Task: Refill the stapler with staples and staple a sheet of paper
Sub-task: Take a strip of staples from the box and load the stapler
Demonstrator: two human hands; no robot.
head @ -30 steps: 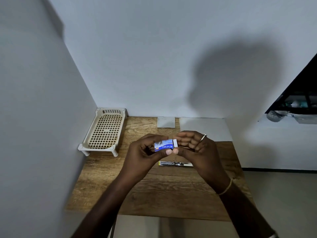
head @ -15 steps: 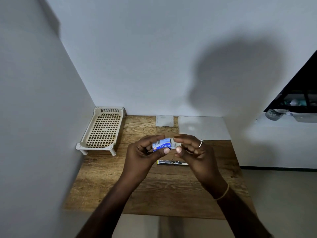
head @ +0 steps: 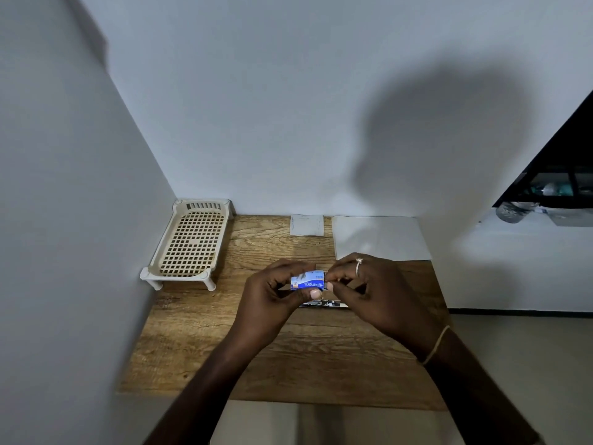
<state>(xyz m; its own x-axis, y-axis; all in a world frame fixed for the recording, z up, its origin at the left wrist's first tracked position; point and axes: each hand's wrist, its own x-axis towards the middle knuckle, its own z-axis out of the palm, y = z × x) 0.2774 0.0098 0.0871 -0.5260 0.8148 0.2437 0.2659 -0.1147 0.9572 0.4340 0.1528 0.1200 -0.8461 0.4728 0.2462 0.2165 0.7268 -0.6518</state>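
Wooden table (head: 199,342), grey walls (head: 256,107), beige floor (head: 529,364)

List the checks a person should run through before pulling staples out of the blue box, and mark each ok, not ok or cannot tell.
1. Box gripped: ok. The left hand holds the blue staple box.
2. Box end being worked: ok. The right hand pinches its right end.
3. Box open: cannot tell; fingers cover the end.
4. Stapler within reach: ok. The stapler lies on the wooden table just below the hands.
5. Stapler opened for loading: cannot tell; the hands hide most of it.
6. Paper ready: ok. The sheet of paper lies flat at the back right.
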